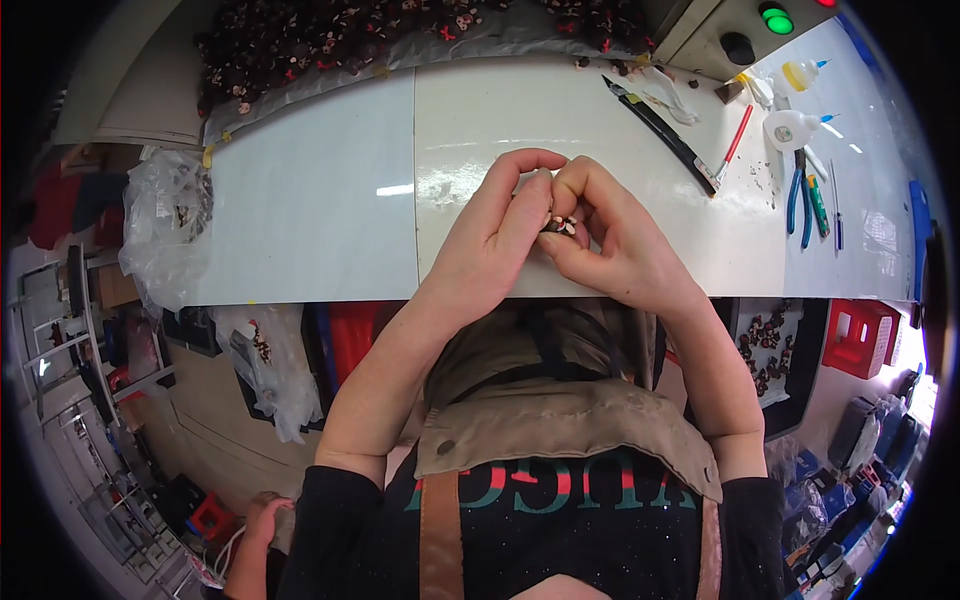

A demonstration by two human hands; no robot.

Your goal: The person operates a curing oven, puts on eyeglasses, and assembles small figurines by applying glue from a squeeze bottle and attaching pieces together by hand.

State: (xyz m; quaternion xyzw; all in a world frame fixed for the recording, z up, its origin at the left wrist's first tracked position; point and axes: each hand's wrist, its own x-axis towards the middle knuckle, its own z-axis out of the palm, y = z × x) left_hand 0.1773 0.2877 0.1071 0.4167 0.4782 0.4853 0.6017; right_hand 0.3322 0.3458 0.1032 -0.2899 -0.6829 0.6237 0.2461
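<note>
Over the front of the white worktable [320, 220], my left hand [503, 232] and my right hand [615, 235] meet. Between their fingertips is a small figurine [561, 226], dark with pale and pinkish parts. Both hands are closed around it, and the fingers cover most of it. Its exact shape cannot be made out.
A heap of similar small pieces [330, 45] lies along the back. At the right are a black utility knife [665, 135], a red pen [737, 138], pliers [797, 200] and a white glue bottle [790, 131]. A plastic bag [165, 225] hangs at the left edge. Another person's hand [265, 515] shows lower left.
</note>
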